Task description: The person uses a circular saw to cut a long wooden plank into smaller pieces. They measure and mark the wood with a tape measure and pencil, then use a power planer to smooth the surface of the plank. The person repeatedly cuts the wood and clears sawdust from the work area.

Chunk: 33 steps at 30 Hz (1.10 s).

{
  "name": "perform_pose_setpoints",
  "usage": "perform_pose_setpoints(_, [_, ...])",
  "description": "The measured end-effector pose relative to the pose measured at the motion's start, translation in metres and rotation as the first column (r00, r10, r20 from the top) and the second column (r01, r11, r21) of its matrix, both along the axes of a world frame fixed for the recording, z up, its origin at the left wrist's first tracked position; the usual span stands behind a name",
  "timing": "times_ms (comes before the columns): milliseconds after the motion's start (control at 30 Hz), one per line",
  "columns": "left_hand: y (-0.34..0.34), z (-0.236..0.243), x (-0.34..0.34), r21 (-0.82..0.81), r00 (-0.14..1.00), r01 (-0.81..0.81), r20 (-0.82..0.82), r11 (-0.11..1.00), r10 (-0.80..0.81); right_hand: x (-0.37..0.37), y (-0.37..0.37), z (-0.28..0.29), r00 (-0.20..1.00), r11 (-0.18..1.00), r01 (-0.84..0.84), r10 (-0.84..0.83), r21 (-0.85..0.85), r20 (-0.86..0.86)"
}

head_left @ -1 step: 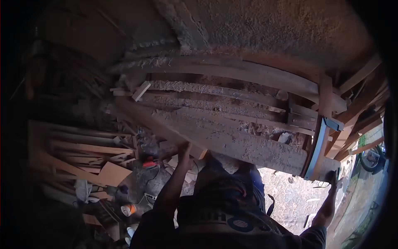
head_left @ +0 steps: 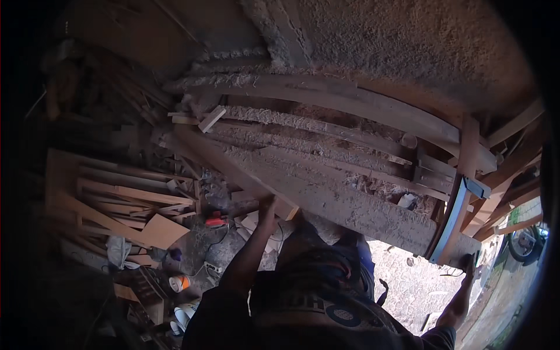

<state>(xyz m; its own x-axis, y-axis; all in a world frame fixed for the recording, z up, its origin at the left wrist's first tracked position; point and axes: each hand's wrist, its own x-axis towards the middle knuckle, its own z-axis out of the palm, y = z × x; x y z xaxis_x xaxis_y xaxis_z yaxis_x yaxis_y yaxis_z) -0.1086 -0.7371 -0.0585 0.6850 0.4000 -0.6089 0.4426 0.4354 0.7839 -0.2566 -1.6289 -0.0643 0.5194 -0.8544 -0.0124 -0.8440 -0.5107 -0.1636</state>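
Note:
My left hand (head_left: 268, 211) is wrapped round the near end of a long wooden beam (head_left: 224, 166). The beam lies slantwise over the left part of a wooden workbench (head_left: 350, 201), its far end toward the back left. My right hand (head_left: 469, 269) is at the bench's right front corner, by a small dark thing (head_left: 471, 260). Shade hides its fingers, so its grip is unclear. Close to it, a handsaw with a blue blade (head_left: 451, 219) lies across the bench's right end, beside an upright-looking wooden board (head_left: 468, 151).
Shavings and a small wood block (head_left: 212, 119) lie on the bench. A wooden frame full of offcuts (head_left: 122, 195) stands at left. On the floor are a red tool (head_left: 216, 219), a power strip (head_left: 212, 267) and an orange-and-white can (head_left: 179, 283). Timber (head_left: 513, 201) leans at right.
The whole view has shifted slightly, with the bench appearing a little lower and further right. My hands keep their places against the beam and the bench corner.

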Motion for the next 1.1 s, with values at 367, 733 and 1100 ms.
perform_pose_setpoints(367, [-0.027,-0.001,-0.026,0.194,0.974,-0.194,-0.075,0.962,0.212,0.030,0.019,-0.032,0.987,0.997,-0.072,0.071,-0.003,-0.141])
perform_pose_setpoints(733, [-0.022,-0.063,-0.002,0.744,1.000,-0.014,0.025,0.668,-0.007,0.053,0.014,-0.033,0.977,0.986,-0.165,0.162,-0.010,-0.137])
perform_pose_setpoints(1100, [-0.021,0.000,-0.039,-0.380,0.958,-0.183,0.138,0.907,0.252,0.106,0.044,0.042,0.986,0.997,-0.060,0.052,0.048,0.159])
